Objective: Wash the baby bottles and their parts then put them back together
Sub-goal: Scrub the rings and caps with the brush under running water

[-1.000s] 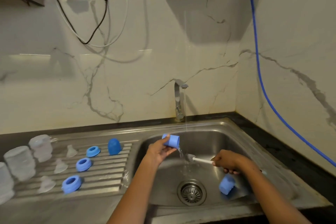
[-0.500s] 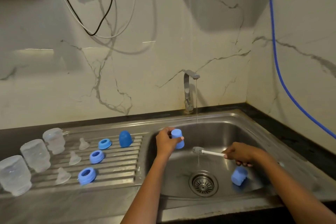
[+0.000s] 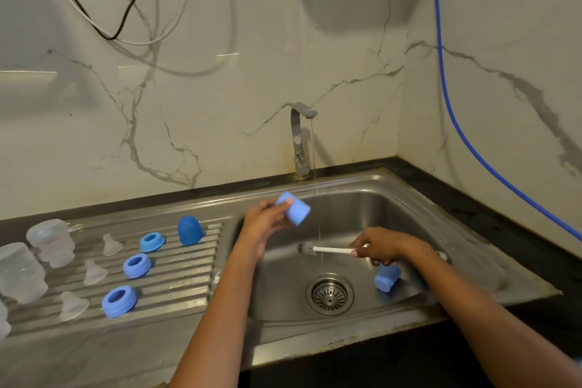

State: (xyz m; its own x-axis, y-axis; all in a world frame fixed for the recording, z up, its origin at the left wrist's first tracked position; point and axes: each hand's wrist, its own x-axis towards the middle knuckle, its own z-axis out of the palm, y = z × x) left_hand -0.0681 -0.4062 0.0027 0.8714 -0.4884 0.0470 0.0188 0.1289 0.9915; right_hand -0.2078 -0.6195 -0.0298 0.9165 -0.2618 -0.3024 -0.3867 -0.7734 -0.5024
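Note:
My left hand (image 3: 264, 224) holds a blue bottle cap (image 3: 293, 209) tilted over the left part of the steel sink (image 3: 434, 220), just left of the thin water stream. My right hand (image 3: 381, 246) grips a white-handled bottle brush (image 3: 327, 249) with its grey head pointing left under the stream. Another blue cap (image 3: 386, 278) lies in the basin below my right hand. On the drainboard (image 3: 185, 274) stand a third blue cap (image 3: 190, 230), three blue collar rings (image 3: 137, 265), three clear nipples (image 3: 94, 272) and clear bottles (image 3: 52, 241).
The tap (image 3: 300, 142) runs a thin stream into the basin, above the drain strainer (image 3: 329, 294). A blue hose (image 3: 453, 123) hangs down the right wall. Black and white cables (image 3: 126, 22) hang on the back wall. Dark countertop (image 3: 504, 217) borders the sink at right.
My left hand has taken the blue cap out of the water stream, moved it left and tilted it. The brush stays near the stream. The camera has tipped down and left.

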